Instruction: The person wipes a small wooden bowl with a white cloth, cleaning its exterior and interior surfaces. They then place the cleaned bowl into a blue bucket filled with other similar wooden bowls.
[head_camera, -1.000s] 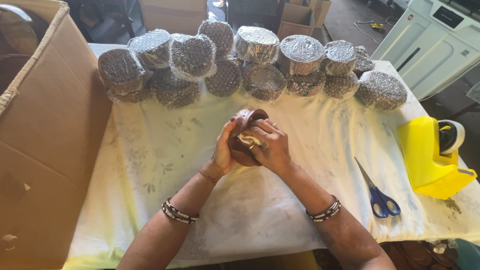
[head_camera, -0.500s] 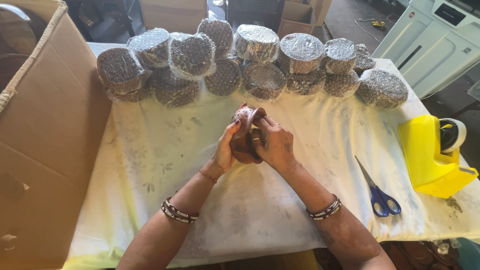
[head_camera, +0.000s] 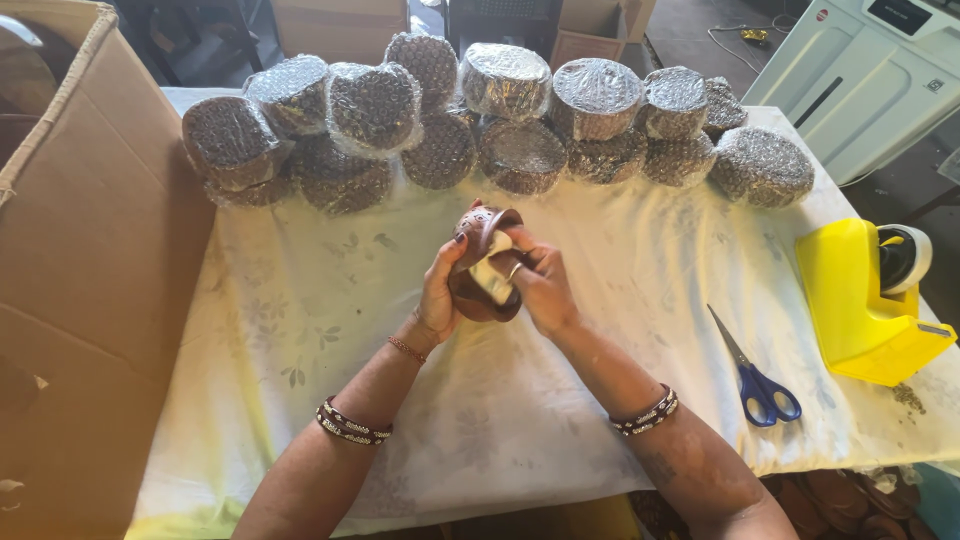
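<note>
Hands over the cloth-covered surface (head_camera: 560, 400): left hand (head_camera: 440, 295) cups a brown clay pot (head_camera: 478, 262); right hand (head_camera: 540, 285) presses pale cloth (head_camera: 490, 278) into it. Bubble-wrapped bundles (head_camera: 520, 150) lie beyond the pot, blue-handled scissors (head_camera: 757, 372) to its right.

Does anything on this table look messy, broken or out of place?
Nothing looks broken. The wrapped bundles lean on each other in a loose pile rather than a neat row, and a few brown crumbs lie on the cloth beside the yellow tape dispenser. The scissors lie closed. Both hands hold a brown clay pot.
</note>
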